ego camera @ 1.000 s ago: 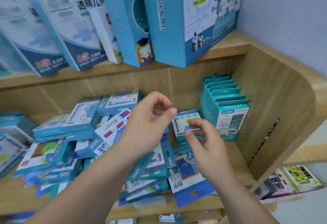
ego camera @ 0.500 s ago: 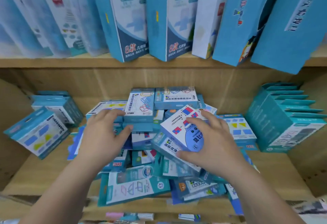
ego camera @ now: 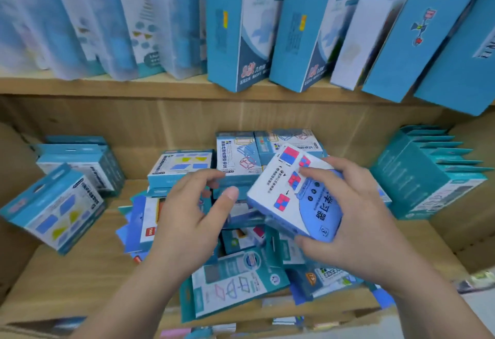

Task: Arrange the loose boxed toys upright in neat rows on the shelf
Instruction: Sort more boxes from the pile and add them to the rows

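I log a flat white-and-blue card box [ego camera: 297, 194] — red-blue squares printed — right grip [ego camera: 356, 220] clamped on it; left grip [ego camera: 187, 220] apart over the pile [ego camera: 235, 282].

On the white-and-blue box [ego camera: 297, 194] gripped in our right hand [ego camera: 356, 220] we read a circled "3"; its other print and the neighbouring boxes' labels blur.

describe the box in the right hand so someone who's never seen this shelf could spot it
Start at the lower wooden shelf and its central heap of loose boxes. Above the heap, the right hand grips one tilted box. Unlike the teal boxes around it, its face is white with red-and-blue square patterns and a pale blue oval.
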{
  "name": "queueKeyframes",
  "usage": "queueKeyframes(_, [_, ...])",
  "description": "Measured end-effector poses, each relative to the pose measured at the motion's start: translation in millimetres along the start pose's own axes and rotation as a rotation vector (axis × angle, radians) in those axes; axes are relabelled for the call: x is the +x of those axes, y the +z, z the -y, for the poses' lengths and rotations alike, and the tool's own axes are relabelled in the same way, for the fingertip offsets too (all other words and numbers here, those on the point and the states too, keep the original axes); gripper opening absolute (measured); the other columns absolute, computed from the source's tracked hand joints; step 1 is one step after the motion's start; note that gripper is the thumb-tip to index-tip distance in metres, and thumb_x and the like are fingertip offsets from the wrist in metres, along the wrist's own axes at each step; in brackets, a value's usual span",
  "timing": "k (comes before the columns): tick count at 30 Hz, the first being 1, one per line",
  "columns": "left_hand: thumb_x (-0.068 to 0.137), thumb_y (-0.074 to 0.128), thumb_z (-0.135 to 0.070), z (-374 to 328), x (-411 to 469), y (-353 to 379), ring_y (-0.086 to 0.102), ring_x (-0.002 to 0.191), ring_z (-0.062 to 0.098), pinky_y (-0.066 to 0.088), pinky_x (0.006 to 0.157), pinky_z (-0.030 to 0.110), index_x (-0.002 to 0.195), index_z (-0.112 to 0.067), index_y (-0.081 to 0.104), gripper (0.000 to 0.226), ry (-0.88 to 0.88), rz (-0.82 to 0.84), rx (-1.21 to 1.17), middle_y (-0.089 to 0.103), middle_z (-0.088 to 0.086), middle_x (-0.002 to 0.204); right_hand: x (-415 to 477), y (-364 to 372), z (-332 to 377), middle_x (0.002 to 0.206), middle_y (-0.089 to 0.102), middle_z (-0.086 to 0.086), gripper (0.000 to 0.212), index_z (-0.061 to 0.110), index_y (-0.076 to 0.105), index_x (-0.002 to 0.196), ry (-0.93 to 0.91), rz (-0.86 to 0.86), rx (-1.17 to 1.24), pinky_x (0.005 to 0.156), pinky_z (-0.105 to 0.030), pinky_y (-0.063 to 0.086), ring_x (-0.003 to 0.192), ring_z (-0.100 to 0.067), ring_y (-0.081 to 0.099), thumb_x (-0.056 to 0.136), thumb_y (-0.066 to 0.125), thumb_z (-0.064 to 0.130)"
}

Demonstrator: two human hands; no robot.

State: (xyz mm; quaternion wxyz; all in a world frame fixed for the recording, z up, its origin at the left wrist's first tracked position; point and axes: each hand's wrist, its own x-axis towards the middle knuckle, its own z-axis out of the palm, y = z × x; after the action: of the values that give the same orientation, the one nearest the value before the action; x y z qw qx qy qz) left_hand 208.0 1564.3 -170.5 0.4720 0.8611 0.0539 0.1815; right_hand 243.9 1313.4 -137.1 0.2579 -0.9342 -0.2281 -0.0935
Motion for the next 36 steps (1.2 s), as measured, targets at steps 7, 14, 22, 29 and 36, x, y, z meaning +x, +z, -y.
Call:
queueKeyframes(7, [0.094,0.062,-0.011,-4.1,-10.0,-28.4,0.074,0.096,0.023,0.06,0.077,0.034,0.12,-0.018,0.064,0.027,-0.366,0.268,-0.648,0.077,0.002,0.106,6.4,50.7,51.0,0.155,0.027,0.008,0.093,0.045,0.045,0.141,-0.224,0.09,-0.026,0.114,-0.056,0.03,0.149,-0.025,0.018,0.054,0.075,0.058])
queueKeyframes(14, [0.096,0.058,-0.006,19.5,-22.5,-57.6,0.073,0.096,0.035,0.063,0.07,0.044,0.123,-0.01,0.055,0.028,-0.55,-0.038,-0.876,0.073,0.015,0.112,18.2,66.4,79.2,0.161,0.0,0.025,0.106,0.061,0.024,0.144,-0.006,0.044,0.247,0.118,-0.041,0.019,0.153,-0.007,-0.002,0.051,0.069,0.084])
queueKeyframes(22, [0.095,0.066,-0.017,19.5,-9.2,-51.4,0.074,0.092,0.025,0.06,0.083,0.044,0.123,-0.016,0.053,0.031,-0.513,-0.015,-0.653,0.075,0.004,0.102,43.5,80.8,80.1,0.104,0.076,-0.002,0.042,0.042,0.062,0.114,0.375,-0.085,0.947,0.085,-0.059,0.057,0.09,-0.028,0.074,0.087,0.076,0.013])
queueKeyframes(29, [0.077,0.059,-0.068,72.2,57.3,-64.8,0.062,0.108,0.019,0.051,0.098,0.043,0.123,-0.022,0.059,0.066,-0.39,-0.214,0.071,0.064,0.002,0.119,60.3,34.7,21.2,0.092,0.074,-0.002,0.02,0.023,0.069,0.087,0.491,-0.297,0.895,0.051,-0.017,0.047,0.067,-0.006,0.068,0.086,0.071,0.003])
queueKeyframes(36, [0.074,0.063,-0.075,78.9,94.2,-62.3,0.069,0.084,0.029,0.057,0.08,0.041,0.085,-0.013,0.074,0.064,-0.579,0.051,0.235,0.073,0.008,0.087,56.9,20.8,-10.9,0.076,0.066,-0.005,0.019,0.02,0.071,0.081,0.548,-0.361,0.796,0.049,-0.021,0.041,0.055,-0.008,0.056,0.089,0.063,0.004])
